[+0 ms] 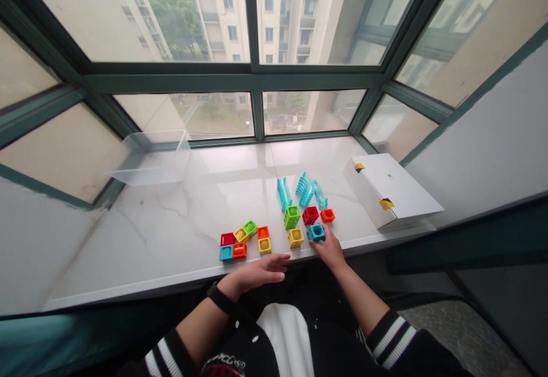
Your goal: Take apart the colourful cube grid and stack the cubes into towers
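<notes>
Small hollow toy cubes in several colours lie near the front edge of a white marble window sill (pixel 180 223). My right hand (pixel 327 247) pinches a blue cube (pixel 315 231) that rests on the sill, beside a yellow cube (pixel 295 238), a red cube (pixel 310 215), an orange cube (pixel 327 215) and a green cube (pixel 291 217). My left hand (pixel 261 271) lies flat and empty at the sill's front edge, fingers stretched toward the yellow cube. A cluster of cubes (pixel 244 241) sits just beyond it. Turquoise ribbed track pieces (pixel 305 190) lie behind the cubes.
A clear plastic bin (pixel 149 160) stands at the back left of the sill by the window. A flat white box (pixel 391 191) with yellow tabs rests at the right end. Dark window frames ring the sill on three sides.
</notes>
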`<state>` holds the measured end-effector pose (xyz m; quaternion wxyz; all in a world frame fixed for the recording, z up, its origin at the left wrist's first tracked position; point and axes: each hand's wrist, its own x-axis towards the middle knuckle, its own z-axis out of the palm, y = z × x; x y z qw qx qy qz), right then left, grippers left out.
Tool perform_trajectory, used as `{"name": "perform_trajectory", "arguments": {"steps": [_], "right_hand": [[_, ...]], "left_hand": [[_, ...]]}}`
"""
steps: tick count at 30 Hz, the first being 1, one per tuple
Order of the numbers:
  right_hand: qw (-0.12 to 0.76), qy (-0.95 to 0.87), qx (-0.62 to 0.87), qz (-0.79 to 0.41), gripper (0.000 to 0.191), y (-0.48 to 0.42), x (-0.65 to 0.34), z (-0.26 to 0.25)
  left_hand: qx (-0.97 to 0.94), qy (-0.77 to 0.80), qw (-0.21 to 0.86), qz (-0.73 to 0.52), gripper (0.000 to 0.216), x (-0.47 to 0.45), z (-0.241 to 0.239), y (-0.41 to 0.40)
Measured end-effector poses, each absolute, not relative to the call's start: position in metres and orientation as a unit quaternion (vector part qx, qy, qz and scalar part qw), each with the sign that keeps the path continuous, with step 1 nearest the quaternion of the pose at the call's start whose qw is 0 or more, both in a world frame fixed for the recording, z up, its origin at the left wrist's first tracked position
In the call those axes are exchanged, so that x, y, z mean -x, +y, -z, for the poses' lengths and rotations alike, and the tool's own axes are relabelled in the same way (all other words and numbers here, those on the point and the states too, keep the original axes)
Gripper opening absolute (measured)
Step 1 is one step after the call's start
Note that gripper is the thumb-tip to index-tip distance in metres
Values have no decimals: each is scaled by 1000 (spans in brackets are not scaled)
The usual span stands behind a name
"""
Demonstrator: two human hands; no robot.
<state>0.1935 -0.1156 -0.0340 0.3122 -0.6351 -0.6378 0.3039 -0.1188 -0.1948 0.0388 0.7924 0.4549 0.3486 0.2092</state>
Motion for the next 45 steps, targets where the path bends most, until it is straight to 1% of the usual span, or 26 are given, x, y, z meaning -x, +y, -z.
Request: {"name": "perform_trajectory", "arguments": {"steps": [2,6,10,12,15,17,19,21,23,25,27,28,30,32,34,37,39,42,43,45], "right_hand": [[315,-640,632,-303,67,-116,-194,36],[322,-638,635,-294,69,-116,-194,40],[330,-640,630,-292,73,-114,-195,44],[330,-643,625,-294,74,-113,-196,46],[326,-655,615,-294,82,-112,-201,47],[321,-664,607,-294,90,-113,-205,45],[316,-677,599,-289,93,-115,-211,37],[323,-693,589,-262,87,-119,-216,21],[353,-701,584,-206,75,-124,-216,-2],[401,-694,580,-145,62,-128,-210,-30],[444,-689,563,-109,47,-132,-195,-57],[458,-694,546,-103,41,-134,-185,-70],[460,-718,507,-125,30,-137,-161,-90],[443,-746,466,-172,26,-141,-134,-103],[405,-780,419,-229,28,-145,-107,-107],[301,-820,386,-298,36,-150,-72,-100],[209,-836,402,-311,43,-153,-55,-86],[66,-837,455,-298,58,-157,-38,-64],[33,-835,465,-294,61,-158,-35,-57],[-1,-833,471,-290,64,-160,-33,-48]], "left_hand": [[-415,374,797,-232,72,147,-44,-207],[-347,422,781,-302,71,187,-48,-232],[-318,471,724,-391,67,208,-50,-243],[-319,523,658,-438,66,215,-50,-241],[-359,616,516,-475,66,227,-44,-234],[-419,666,410,-461,59,234,-40,-230],[-493,688,317,-429,46,240,-36,-229],[-554,684,249,-403,37,241,-35,-230],[-591,675,210,-388,33,238,-35,-230],[-609,671,192,-378,31,232,-36,-228],[-622,668,185,-366,30,226,-36,-222],[-627,667,182,-358,31,223,-35,-219],[-633,675,178,-336,33,218,-30,-210],[-628,692,172,-312,39,216,-24,-202],[-622,706,167,-295,44,214,-18,-196],[-630,703,163,-286,47,211,-14,-192],[-645,695,156,-279,45,208,-13,-192],[-660,692,139,-259,45,203,-10,-193],[-658,696,134,-254,46,203,-8,-193],[-644,708,128,-258,47,207,-3,-196]]}}
